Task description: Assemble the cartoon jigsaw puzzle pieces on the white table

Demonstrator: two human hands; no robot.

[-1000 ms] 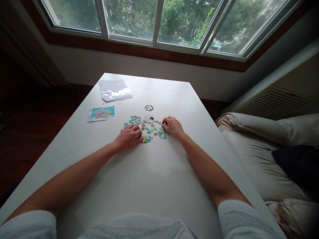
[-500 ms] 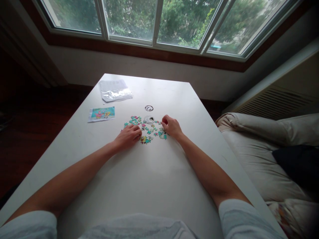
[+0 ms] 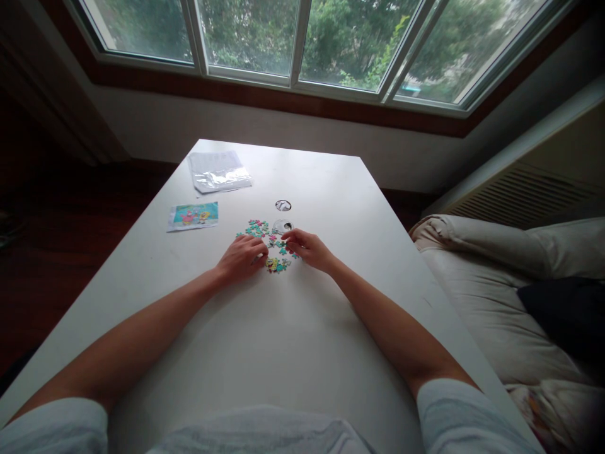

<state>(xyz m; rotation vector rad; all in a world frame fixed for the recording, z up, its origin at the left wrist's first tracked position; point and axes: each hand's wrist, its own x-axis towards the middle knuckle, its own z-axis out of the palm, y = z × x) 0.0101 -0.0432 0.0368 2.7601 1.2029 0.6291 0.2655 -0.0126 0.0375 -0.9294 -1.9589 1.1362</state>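
Small teal, pink and yellow jigsaw pieces [image 3: 258, 227] lie loosely spread in the middle of the white table [image 3: 283, 340]. My left hand [image 3: 243, 257] rests at their left side, fingers curled together; whatever is between its fingertips is too small to make out. Just below those fingertips is a cluster of pieces with yellow in it [image 3: 276, 265]. My right hand [image 3: 308, 248] reaches in from the right, thumb and forefinger brought together over the pieces in the middle. Its fingertips meet at the pieces, several of which it covers, and what they pinch is unclear.
A round hole [image 3: 283, 205] with a metal rim and a round lid [image 3: 280, 226] beside it lie beyond the pieces. To the left is a picture card [image 3: 193, 216], with a clear plastic bag [image 3: 221, 173] farther back. A beige sofa [image 3: 472, 284] stands at right.
My right hand has moved left, from the right edge of the pieces to their middle, nearer my left hand. My left hand has stayed nearly in place.
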